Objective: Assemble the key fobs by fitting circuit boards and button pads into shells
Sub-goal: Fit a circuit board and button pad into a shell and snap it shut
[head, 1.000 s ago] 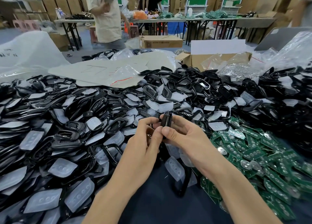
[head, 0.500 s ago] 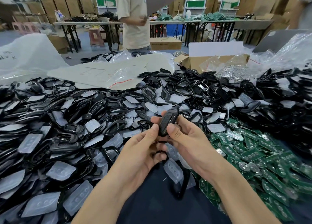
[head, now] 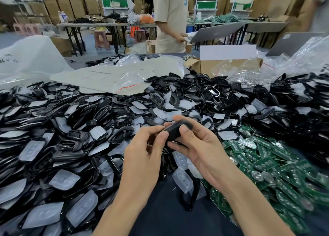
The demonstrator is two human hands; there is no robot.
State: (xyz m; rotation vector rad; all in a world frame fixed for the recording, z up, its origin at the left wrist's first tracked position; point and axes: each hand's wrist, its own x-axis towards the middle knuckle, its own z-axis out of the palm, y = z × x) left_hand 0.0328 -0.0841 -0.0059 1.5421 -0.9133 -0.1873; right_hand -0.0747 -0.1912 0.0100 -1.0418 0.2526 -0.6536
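A wide heap of black shells (head: 71, 129) and clear button pads (head: 64, 179) covers the table (head: 160, 211); green circuit boards (head: 267, 164) lie at the right. Above them, right hand (head: 201, 150) and left hand (head: 144, 155) both grasp one black key fob (head: 175, 130)

white bag (head: 30, 61): dark print, blurred | grey sheet (head: 106, 77): red scrawl, unreadable | no legible text

left grip (head: 142, 154) and right grip (head: 201, 146) meet ahead, fingers curled, both pinching one black fob (head: 175, 130).
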